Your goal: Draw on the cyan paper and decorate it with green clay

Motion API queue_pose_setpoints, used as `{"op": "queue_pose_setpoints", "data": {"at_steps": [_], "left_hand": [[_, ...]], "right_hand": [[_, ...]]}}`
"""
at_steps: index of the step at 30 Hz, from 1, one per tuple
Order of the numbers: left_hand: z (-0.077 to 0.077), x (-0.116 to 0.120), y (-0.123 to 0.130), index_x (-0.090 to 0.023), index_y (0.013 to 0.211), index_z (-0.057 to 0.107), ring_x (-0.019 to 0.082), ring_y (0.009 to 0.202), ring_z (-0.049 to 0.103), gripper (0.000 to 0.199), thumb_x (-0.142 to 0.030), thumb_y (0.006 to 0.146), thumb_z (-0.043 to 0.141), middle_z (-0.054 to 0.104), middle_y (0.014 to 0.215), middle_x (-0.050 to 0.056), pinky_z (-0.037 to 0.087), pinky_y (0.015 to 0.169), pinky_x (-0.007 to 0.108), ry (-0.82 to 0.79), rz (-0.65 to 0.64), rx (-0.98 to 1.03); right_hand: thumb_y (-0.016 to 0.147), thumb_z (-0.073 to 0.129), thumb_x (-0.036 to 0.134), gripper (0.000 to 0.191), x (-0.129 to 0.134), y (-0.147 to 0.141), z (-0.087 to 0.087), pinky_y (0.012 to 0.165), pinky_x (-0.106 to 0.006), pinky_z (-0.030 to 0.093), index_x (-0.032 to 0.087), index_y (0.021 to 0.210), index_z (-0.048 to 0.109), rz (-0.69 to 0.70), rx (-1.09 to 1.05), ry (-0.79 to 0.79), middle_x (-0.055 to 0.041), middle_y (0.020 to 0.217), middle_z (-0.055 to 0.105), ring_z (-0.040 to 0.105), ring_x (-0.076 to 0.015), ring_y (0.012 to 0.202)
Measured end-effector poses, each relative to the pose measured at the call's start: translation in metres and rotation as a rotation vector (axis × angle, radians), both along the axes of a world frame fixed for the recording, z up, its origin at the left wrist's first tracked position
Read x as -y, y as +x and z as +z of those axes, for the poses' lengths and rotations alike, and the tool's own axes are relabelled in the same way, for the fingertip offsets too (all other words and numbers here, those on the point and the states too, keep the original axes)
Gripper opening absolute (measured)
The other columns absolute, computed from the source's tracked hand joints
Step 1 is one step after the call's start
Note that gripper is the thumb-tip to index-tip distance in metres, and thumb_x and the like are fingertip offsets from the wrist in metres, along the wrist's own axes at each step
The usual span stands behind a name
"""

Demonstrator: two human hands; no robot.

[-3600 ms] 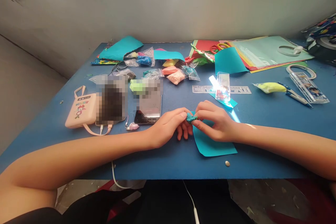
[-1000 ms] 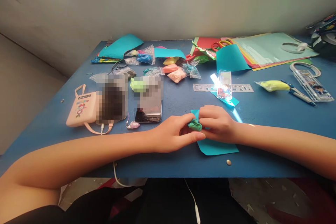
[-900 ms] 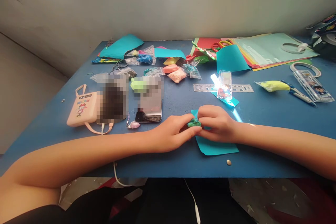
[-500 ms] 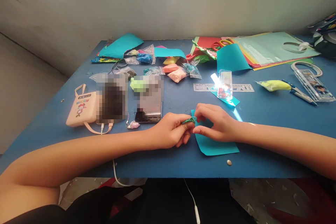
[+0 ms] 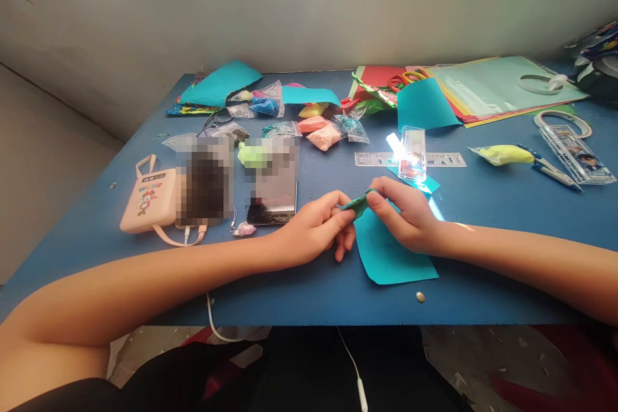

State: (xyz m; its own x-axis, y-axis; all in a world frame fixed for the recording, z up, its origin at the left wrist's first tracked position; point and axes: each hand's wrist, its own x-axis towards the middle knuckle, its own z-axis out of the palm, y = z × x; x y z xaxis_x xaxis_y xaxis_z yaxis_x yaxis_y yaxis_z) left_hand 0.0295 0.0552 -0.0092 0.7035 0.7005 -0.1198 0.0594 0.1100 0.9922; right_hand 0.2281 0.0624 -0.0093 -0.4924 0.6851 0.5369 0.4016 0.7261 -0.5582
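Note:
Between my hands is a small piece of dark green modelling clay (image 5: 356,205), thin and flattened. My left hand (image 5: 322,226) pinches its left end between thumb and fingers. The thumb and forefinger of my right hand (image 5: 404,214) close on its right end. Below the right hand a sheet of turquoise paper (image 5: 393,262) lies on the blue table, partly covered by that hand. Just beyond it a clear plastic box (image 5: 412,154) stands on a stencil ruler (image 5: 447,159), with a turquoise scrap beside it.
Bags of coloured clay (image 5: 324,135) lie along the back. A phone (image 5: 273,206) and a pink power bank (image 5: 149,199) are at the left. Scissors (image 5: 410,79) and coloured sheets (image 5: 502,87) lie back right, with a yellow clay packet (image 5: 505,154) and pen (image 5: 557,170) nearer.
My right thumb and forefinger have closed on the clay, where before they were apart beside it. The clay now shows stretched out flat between both hands, slightly higher.

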Motion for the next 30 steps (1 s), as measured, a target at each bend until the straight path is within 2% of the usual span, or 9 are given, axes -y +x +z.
{"op": "queue_pose_setpoints", "data": {"at_steps": [4, 7, 10, 13, 18, 21, 24, 27, 30], "left_hand": [[0.0029, -0.0006, -0.0002, -0.022, 0.085, 0.04, 0.009, 0.049, 0.057, 0.038, -0.057, 0.094, 0.05, 0.059, 0.065, -0.005, 0.032, 0.042, 0.018, -0.045, 0.025, 0.015], [0.0049, 0.0, -0.0007, -0.02, 0.081, 0.043, 0.008, 0.048, 0.056, 0.039, -0.056, 0.093, 0.053, 0.06, 0.064, -0.004, 0.031, 0.041, 0.017, -0.059, 0.022, 0.002], [0.0037, 0.0, -0.0005, -0.02, 0.081, 0.044, 0.008, 0.045, 0.055, 0.038, -0.055, 0.093, 0.054, 0.06, 0.061, -0.004, 0.032, 0.04, 0.017, -0.063, 0.026, -0.01], [0.0013, -0.0007, -0.0002, -0.019, 0.084, 0.047, 0.008, 0.043, 0.054, 0.039, -0.057, 0.093, 0.053, 0.06, 0.061, -0.004, 0.033, 0.038, 0.018, -0.051, 0.049, -0.005], [0.002, -0.0015, -0.0015, -0.018, 0.088, 0.048, 0.011, 0.051, 0.058, 0.049, -0.067, 0.09, 0.048, 0.059, 0.069, -0.002, 0.039, 0.04, 0.021, -0.056, 0.07, 0.043], [0.0047, -0.0015, -0.0019, -0.018, 0.089, 0.05, 0.012, 0.054, 0.058, 0.054, -0.072, 0.085, 0.051, 0.058, 0.068, -0.002, 0.04, 0.041, 0.021, -0.056, 0.061, 0.051], [0.0071, -0.0018, -0.0017, -0.017, 0.092, 0.053, 0.008, 0.05, 0.051, 0.052, -0.068, 0.082, 0.062, 0.058, 0.063, -0.004, 0.036, 0.043, 0.02, -0.037, 0.043, 0.03], [0.0083, -0.0017, -0.0017, -0.017, 0.085, 0.053, 0.007, 0.048, 0.048, 0.052, -0.068, 0.08, 0.064, 0.058, 0.059, -0.004, 0.035, 0.047, 0.021, -0.016, 0.028, 0.005], [0.0075, -0.0008, -0.0016, -0.018, 0.076, 0.051, 0.008, 0.051, 0.051, 0.052, -0.069, 0.08, 0.065, 0.057, 0.058, -0.005, 0.038, 0.053, 0.023, 0.022, 0.022, -0.026]], "right_hand": [[0.104, 0.038, 0.041, 0.03, 0.0, -0.0011, -0.0048, 0.054, -0.024, 0.04, 0.021, 0.086, 0.05, -0.187, -0.119, -0.002, 0.0034, 0.066, 0.048, 0.045, -0.01, 0.057], [0.104, 0.04, 0.04, 0.027, -0.0009, -0.0008, -0.0067, 0.058, -0.024, 0.046, 0.021, 0.093, 0.055, -0.219, -0.185, -0.021, 0.002, 0.072, 0.054, 0.051, -0.0101, 0.059], [0.104, 0.04, 0.037, 0.025, -0.0024, 0.0006, -0.0051, 0.071, -0.028, 0.053, 0.022, 0.103, 0.061, -0.125, -0.179, 0.045, -0.0025, 0.087, 0.062, 0.061, -0.013, 0.077], [0.104, 0.041, 0.032, 0.028, -0.0043, 0.0018, -0.0042, 0.081, -0.032, 0.055, 0.023, 0.117, 0.063, 0.024, -0.072, 0.124, -0.0073, 0.101, 0.061, 0.063, -0.0163, 0.095], [0.1, 0.052, 0.024, 0.025, -0.0077, 0.001, -0.0079, 0.084, -0.033, 0.055, 0.022, 0.123, 0.061, 0.123, 0.012, 0.153, -0.0099, 0.113, 0.059, 0.062, -0.0172, 0.102], [0.096, 0.059, 0.031, 0.022, -0.0075, -0.0001, -0.0078, 0.079, -0.032, 0.053, 0.018, 0.114, 0.059, 0.106, 0.051, 0.116, -0.0084, 0.102, 0.062, 0.061, -0.0171, 0.092], [0.097, 0.057, 0.036, 0.02, -0.0055, -0.0006, -0.005, 0.065, -0.028, 0.045, 0.019, 0.09, 0.052, 0.071, 0.126, 0.087, -0.0012, 0.08, 0.057, 0.053, -0.013, 0.07], [0.103, 0.044, 0.035, 0.03, -0.004, 0.0002, -0.0021, 0.064, -0.027, 0.038, 0.02, 0.077, 0.043, 0.155, 0.222, 0.083, 0.0042, 0.066, 0.046, 0.041, -0.0102, 0.059], [0.106, 0.037, 0.031, 0.034, -0.0043, 0.0016, -0.0021, 0.066, -0.026, 0.036, 0.02, 0.073, 0.041, 0.245, 0.228, 0.098, 0.0053, 0.065, 0.04, 0.037, -0.0097, 0.059]]}}
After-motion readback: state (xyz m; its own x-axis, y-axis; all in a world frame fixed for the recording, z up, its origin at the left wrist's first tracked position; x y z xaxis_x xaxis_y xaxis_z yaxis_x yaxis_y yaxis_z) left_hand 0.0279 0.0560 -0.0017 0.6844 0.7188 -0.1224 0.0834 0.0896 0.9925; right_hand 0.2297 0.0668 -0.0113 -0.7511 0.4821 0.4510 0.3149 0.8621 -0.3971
